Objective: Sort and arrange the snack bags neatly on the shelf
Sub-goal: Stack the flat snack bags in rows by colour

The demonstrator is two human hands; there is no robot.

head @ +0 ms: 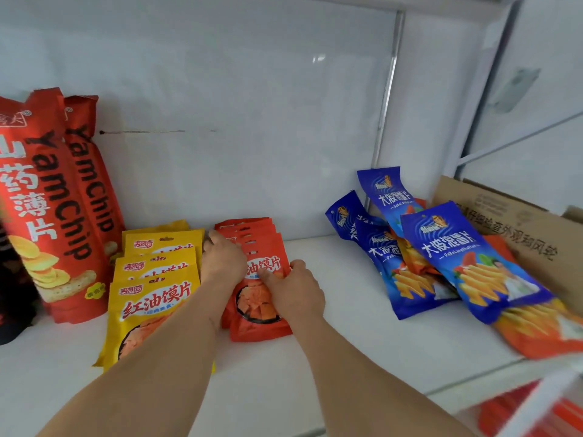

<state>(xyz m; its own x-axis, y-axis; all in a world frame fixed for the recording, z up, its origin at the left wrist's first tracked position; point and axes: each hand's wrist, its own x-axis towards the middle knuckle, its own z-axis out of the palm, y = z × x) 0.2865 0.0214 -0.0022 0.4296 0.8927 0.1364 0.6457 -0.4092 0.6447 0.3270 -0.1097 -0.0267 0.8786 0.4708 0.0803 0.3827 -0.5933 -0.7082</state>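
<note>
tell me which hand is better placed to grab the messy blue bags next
Right, probably. The right hand is on the side toward the blue bags, across bare shelf; the left hand sits farther off, between yellow and orange stacks.

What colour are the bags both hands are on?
Orange-red bags, seen in the head view, under the left hand and right hand.
</note>
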